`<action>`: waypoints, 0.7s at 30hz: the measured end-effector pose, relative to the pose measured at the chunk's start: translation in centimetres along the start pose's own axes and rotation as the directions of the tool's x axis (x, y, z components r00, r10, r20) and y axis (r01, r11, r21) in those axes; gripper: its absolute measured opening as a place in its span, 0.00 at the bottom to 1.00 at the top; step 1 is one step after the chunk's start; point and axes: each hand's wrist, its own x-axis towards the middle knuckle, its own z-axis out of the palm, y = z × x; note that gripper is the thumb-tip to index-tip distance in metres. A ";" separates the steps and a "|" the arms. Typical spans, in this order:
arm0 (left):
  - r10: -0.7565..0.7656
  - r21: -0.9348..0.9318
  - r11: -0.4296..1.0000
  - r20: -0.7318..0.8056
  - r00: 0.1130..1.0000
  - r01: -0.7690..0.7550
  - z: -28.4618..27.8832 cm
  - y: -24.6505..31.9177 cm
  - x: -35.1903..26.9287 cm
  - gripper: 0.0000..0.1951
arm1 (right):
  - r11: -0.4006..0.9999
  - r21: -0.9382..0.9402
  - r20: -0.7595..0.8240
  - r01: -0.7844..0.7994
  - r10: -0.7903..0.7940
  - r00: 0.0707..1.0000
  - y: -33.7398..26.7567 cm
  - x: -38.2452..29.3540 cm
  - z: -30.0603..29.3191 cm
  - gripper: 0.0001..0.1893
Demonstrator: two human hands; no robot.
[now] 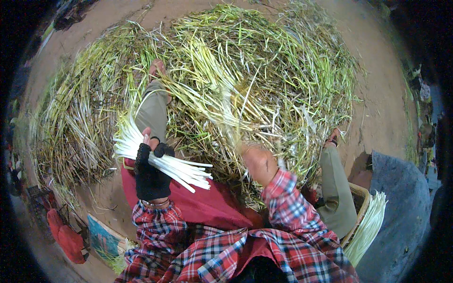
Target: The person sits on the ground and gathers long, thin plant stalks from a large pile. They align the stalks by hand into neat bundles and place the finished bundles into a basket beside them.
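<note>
My left hand (153, 150), in a black fingerless glove, grips a bunch of white vegetable stalks (184, 170). Their cut-looking ends point to the right, and the other end fans out toward the upper left. My right hand (260, 161) is bare and blurred above the near side of a big heap of leafy trimmings (219, 70). Its fingers are smeared by motion, so whether they hold anything is unclear. Longer yellow-green stalks (212, 67) lie across the middle of the heap. Dark red cloth (208, 205) spreads below my hands.
My legs straddle the near side of the heap. At right, a bundle of pale stalks (370, 224) lies along a wicker basket rim (362, 198), beside a grey-blue cloth (400, 198). At lower left are a turquoise panel (102, 235) and a red object (67, 235). Brown floor (377, 88) surrounds the heap.
</note>
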 end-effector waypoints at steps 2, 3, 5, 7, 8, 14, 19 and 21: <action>-0.007 -0.008 1.000 -0.008 1.000 0.007 0.2 -0.1 -0.4 0.17 | 1.000 -0.013 0.474 -0.012 0.017 0.881 -1.8 -1.4 1.9 0.21; -0.023 -0.033 0.999 0.013 1.000 0.023 0.4 -0.1 -0.5 0.17 | 0.999 0.031 0.631 0.007 -0.025 0.775 -2.1 -2.0 2.8 0.21; -0.037 -0.076 0.996 0.001 0.999 0.037 0.6 -0.2 -0.6 0.16 | 0.993 -0.053 0.473 0.110 -0.072 0.878 -1.3 -2.7 3.7 0.19; -0.035 -0.114 0.993 -0.052 0.998 0.028 0.9 -0.2 -0.7 0.14 | 0.996 0.027 0.272 0.085 -0.089 0.958 0.2 -2.5 4.0 0.14; -0.047 -0.071 0.997 -0.092 0.995 0.041 1.0 -0.2 -0.6 0.13 | 1.000 0.020 0.255 -0.008 0.003 0.967 1.3 -1.4 4.1 0.12; 0.007 0.206 0.978 -0.232 0.973 0.042 2.1 -1.0 -0.7 0.05 | 0.945 -0.198 -0.089 -0.260 0.246 0.965 8.3 8.3 5.8 0.08; 0.022 0.256 0.964 -0.342 0.939 0.071 2.9 -1.2 -0.8 0.07 | 0.790 -0.475 0.132 -0.387 0.499 0.856 11.2 7.2 8.3 0.12; -0.001 0.227 0.972 -0.253 0.967 0.061 2.8 -1.1 -0.8 0.07 | 0.842 -0.409 0.175 -0.351 0.450 0.876 12.2 5.8 7.5 0.12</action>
